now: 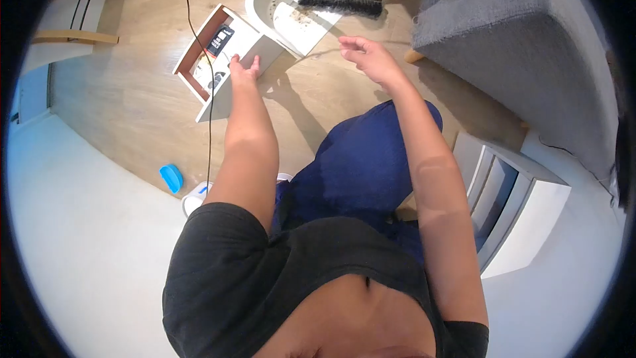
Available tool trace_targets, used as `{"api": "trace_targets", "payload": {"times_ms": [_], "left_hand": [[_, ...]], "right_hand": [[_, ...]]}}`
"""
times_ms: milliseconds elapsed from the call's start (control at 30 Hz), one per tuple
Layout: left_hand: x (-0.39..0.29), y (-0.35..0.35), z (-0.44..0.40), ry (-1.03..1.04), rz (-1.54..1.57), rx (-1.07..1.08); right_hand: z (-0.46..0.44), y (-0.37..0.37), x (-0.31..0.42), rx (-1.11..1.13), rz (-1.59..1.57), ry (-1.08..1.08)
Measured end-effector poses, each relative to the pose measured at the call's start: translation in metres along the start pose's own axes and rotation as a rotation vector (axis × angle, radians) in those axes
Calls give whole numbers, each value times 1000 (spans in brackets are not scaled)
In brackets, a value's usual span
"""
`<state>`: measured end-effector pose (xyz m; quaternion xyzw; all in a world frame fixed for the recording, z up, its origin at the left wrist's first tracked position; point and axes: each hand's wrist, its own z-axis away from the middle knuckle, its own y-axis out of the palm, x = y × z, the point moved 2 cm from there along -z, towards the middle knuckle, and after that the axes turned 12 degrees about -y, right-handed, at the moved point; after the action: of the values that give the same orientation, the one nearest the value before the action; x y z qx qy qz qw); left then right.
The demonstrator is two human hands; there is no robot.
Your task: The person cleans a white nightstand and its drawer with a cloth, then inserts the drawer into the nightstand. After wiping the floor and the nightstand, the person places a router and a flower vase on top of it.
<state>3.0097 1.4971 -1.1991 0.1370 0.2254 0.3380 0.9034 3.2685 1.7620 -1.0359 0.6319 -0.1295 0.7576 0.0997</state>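
My left hand (245, 69) is at the near side of a white drawer (248, 46) that sits on the floor. Its fingers are apart; whether they touch the drawer's edge is hard to make out. Inside the drawer, which has a reddish-brown inner wall, lie a black packet (220, 40) with white print and some small dark items (216, 80). My right hand (371, 59) hangs in the air to the right of the drawer, fingers stretched out and holding nothing. Just beyond the drawer stands a white dustpan (311, 38) with dirt in it, a black-bristled broom (341, 4) resting over it.
A grey upholstered sofa (490, 33) fills the upper right. At the right stands a white cabinet (530, 219) with an opening. A black cable (188, 13) crosses above the drawer. On the left floor are a blue plastic piece (171, 178) and a white container (193, 200).
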Motion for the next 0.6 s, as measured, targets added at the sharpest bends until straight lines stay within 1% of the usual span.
{"api": "trace_targets", "payload": {"times_ms": [33, 67, 133, 200, 267, 300, 333, 433, 567, 600], "left_hand": [[-3, -4, -3, -96, 14, -113], [-7, -9, -5, -96, 25, -112], [-15, -9, 18, -164, 49, -159], [-14, -8, 23, -212, 167, -185], [-25, -25, -5, -246, 172, -118], [-22, -31, -3, -185, 100, -1], [-24, -32, -1, -180, 103, 3], [-15, -40, 33, -134, 78, -127], [-14, -52, 80, -140, 55, -95], [-14, -55, 94, -187, 34, -55]], "right_hand": [[1, 4, 0, -1, -63, 57], [2, 6, -1, 7, -57, 55], [2, 12, -7, 109, -22, 151], [7, 14, -9, 113, -72, 167], [11, 17, -9, 119, -128, 185], [10, 18, -9, 117, -129, 205], [9, 18, -7, 115, -129, 224], [10, 19, 1, 136, -88, 181], [13, 17, 20, 144, -116, 131], [15, 17, 27, 156, -118, 141]]}}
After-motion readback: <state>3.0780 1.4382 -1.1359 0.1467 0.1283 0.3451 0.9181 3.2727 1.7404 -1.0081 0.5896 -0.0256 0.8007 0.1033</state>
